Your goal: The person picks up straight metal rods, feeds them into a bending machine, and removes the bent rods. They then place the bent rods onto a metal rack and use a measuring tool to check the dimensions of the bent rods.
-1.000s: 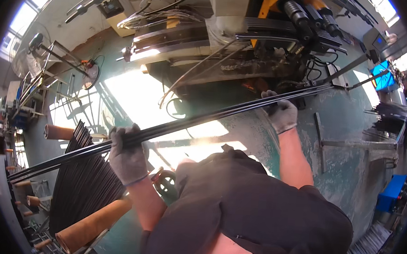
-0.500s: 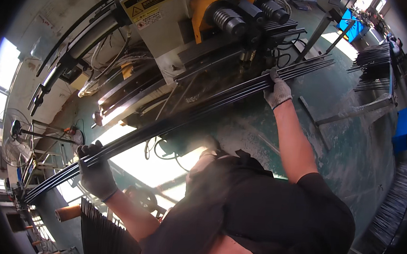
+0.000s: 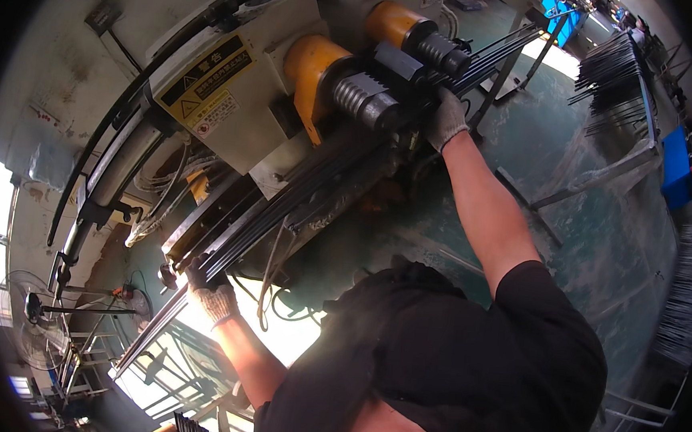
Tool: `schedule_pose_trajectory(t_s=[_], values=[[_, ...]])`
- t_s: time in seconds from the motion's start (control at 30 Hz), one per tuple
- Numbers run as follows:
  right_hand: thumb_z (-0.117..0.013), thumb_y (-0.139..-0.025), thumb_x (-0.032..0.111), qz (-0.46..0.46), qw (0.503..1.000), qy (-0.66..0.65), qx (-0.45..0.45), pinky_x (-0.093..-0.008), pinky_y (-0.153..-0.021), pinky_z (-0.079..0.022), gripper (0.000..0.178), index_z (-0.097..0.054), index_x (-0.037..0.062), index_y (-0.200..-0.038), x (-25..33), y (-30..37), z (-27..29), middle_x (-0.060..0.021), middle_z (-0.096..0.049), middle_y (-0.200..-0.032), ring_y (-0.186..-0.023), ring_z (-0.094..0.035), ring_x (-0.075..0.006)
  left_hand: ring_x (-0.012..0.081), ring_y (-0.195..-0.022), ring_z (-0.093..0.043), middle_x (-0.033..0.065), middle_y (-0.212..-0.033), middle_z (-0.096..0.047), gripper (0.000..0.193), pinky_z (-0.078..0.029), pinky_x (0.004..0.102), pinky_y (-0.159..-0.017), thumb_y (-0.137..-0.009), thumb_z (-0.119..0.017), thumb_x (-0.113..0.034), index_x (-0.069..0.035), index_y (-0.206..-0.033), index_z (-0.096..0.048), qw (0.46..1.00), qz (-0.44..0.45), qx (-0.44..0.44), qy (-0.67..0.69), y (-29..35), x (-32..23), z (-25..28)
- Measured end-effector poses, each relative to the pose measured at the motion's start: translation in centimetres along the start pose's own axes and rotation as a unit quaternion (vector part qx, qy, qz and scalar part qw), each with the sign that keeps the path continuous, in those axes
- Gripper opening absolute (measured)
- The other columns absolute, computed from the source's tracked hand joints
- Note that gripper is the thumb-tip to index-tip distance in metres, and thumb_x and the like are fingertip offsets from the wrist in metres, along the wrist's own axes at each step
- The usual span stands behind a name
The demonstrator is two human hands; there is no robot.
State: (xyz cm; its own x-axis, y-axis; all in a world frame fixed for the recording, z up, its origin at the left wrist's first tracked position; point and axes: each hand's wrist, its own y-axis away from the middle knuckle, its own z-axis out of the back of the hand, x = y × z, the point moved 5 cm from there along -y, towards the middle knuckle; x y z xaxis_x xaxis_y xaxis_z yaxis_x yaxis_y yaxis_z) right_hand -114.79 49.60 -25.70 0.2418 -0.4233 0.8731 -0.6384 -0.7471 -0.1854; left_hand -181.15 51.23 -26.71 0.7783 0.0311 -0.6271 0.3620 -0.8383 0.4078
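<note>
Keeping the long metal rods (image 3: 237, 248) bundled, I judge, my left hand (image 3: 212, 296) grasps their left stretch, while I cannot tell whether my right hand (image 3: 449, 122), fingers shadowed, grips.

It's a factory workshop: boxy grey machine (image 3: 262, 102) with orange cylindrical housings (image 3: 312, 63), top centre; thin dark rods (image 3: 609, 74) stacked, upper right!

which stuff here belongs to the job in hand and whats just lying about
Apparently in use:
- long thin dark rods in the grey-gloved left hand
- grey machine with orange cylinders, beside the grey-gloved right hand

Apparently just standing by:
- round wire-caged fan
- blue box, right side
- heaped dark rods, upper right
</note>
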Motion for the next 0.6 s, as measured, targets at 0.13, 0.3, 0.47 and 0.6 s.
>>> schedule_pose_trajectory(t_s=[0.13,0.3,0.47,0.6], values=[[-0.058,-0.108,0.032,-0.070,0.997,0.033,-0.028,-0.0406,-0.082,-0.057,0.031,-0.070,0.0052,-0.117,-2.7,-0.9,-0.3,-0.0087,-0.071,-0.105,-0.095,-0.068,-0.0252,0.0314,-0.110,-0.072,0.0186,-0.113,-0.074,0.033,-0.063,0.0432,-0.099,-0.108,-0.061,-0.025,0.005,-0.118,-0.068,0.993,-0.030,0.114,-0.025,0.8,3.0,-0.8],[-0.062,-0.106,0.037,-0.001,0.983,0.170,-0.070,-0.0407,-0.071,-0.056,0.031,-0.069,0.0069,-0.108,-5.4,-2.7,1.9,-0.0072,-0.067,-0.093,-0.082,-0.066,-0.0252,0.0328,-0.113,-0.070,0.0213,-0.118,-0.072,0.037,-0.057,0.0435,-0.105,-0.113,-0.055,-0.029,0.006,-0.120,-0.066,0.969,-0.042,0.165,-0.177,1.0,7.9,-2.5],[-0.062,-0.103,0.039,0.134,0.900,0.414,-0.034,-0.0426,-0.057,-0.051,0.029,-0.068,0.0099,-0.105,-3.3,-3.9,-0.1,-0.0080,-0.065,-0.083,-0.067,-0.064,-0.0279,0.0365,-0.118,-0.067,0.0210,-0.122,-0.072,0.039,-0.052,0.0503,-0.111,-0.112,-0.055,-0.033,0.003,-0.121,-0.067,0.971,-0.050,0.168,-0.164,1.2,10.2,-3.3],[-0.061,-0.103,0.037,0.121,0.942,0.310,0.040,-0.0441,-0.050,-0.048,0.027,-0.067,0.0112,-0.102,-10.0,-7.6,5.2,-0.0084,-0.064,-0.078,-0.056,-0.060,-0.0286,0.0364,-0.122,-0.066,0.0192,-0.124,-0.072,0.039,-0.049,0.0567,-0.114,-0.111,-0.054,-0.032,0.003,-0.119,-0.069,0.980,0.004,0.180,-0.079,2.0,8.4,-5.8]])
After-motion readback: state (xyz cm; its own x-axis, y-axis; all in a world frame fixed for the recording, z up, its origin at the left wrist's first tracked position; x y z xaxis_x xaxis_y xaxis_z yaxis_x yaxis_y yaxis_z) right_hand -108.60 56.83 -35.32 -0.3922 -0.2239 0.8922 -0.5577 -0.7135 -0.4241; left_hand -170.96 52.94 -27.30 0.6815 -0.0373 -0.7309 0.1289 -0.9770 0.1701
